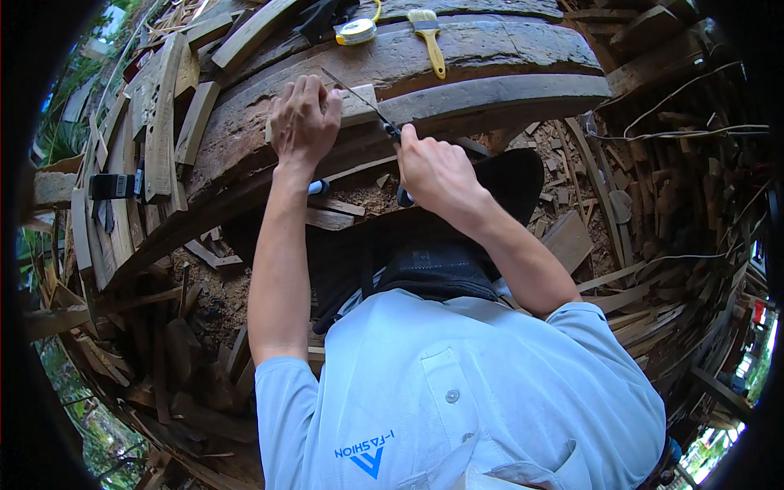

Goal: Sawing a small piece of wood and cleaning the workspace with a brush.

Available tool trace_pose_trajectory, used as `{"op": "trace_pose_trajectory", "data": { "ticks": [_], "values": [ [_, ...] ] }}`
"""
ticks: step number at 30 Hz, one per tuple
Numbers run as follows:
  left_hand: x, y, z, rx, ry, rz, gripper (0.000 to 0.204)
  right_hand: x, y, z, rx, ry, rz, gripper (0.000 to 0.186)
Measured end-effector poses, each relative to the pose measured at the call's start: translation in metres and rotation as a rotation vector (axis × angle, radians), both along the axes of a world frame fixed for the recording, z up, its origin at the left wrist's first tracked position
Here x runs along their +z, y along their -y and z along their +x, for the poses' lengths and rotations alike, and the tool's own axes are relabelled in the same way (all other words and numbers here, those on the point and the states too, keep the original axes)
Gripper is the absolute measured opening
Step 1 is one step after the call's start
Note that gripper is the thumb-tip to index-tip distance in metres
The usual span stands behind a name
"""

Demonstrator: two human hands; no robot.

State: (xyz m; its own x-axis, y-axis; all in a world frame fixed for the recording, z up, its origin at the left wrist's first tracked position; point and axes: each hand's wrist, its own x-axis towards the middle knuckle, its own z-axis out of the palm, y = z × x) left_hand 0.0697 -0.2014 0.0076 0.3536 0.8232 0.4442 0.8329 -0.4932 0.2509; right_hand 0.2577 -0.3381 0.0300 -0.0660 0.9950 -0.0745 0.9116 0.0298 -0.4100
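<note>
My left hand point(304, 122) bears down on a pale wood block point(358, 106), its fingers curled over the far side. The block lies along the near part of a thick, weathered timber bench point(490, 51). In my right hand point(441, 167) is a thin-bladed handsaw point(351, 88), gripped by its dark handle. Its narrow blade slants up and to the left across the block, just right of my left hand. How deep the blade sits in the wood I cannot tell. My right fingers are partly hidden beneath the hand.
Farther back on the bench lie a tape measure point(355, 31) and a yellow-handled paintbrush point(429, 45). Wood strips point(166, 114) and a small black box point(112, 187) lie at the left. Offcuts and sawdust point(376, 194) cover the ground below; stacked scrap wood stands at the right.
</note>
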Motion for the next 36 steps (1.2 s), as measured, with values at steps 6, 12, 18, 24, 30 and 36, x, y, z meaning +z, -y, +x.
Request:
{"op": "trace_pose_trajectory", "data": {
  "ticks": [6,12,18,24,30,36],
  "values": [
    [-0.006,0.001,-0.005,-0.099,-0.068,0.147,0.059,0.016,0.007,-0.006,0.002,-0.008,-0.087,0.017],
    [-0.003,-0.005,-0.011,-0.208,-0.094,0.137,0.076,0.023,0.003,-0.021,-0.017,0.003,-0.153,0.018],
    [-0.004,-0.014,-0.018,-0.28,-0.171,0.065,0.071,0.015,-0.025,-0.024,-0.029,0.036,-0.123,0.022],
    [-0.001,-0.019,-0.029,-0.345,-0.301,0.038,0.069,0.01,-0.022,-0.027,-0.043,-0.01,-0.102,0.024],
    [-0.002,-0.017,-0.031,-0.317,-0.369,-0.014,0.064,0.007,-0.017,-0.026,-0.034,-0.04,-0.027,0.023],
    [-0.01,-0.021,-0.028,-0.32,-0.318,0.08,0.069,0.023,0.049,-0.011,-0.022,0.045,-0.171,0.02]
  ]
}}
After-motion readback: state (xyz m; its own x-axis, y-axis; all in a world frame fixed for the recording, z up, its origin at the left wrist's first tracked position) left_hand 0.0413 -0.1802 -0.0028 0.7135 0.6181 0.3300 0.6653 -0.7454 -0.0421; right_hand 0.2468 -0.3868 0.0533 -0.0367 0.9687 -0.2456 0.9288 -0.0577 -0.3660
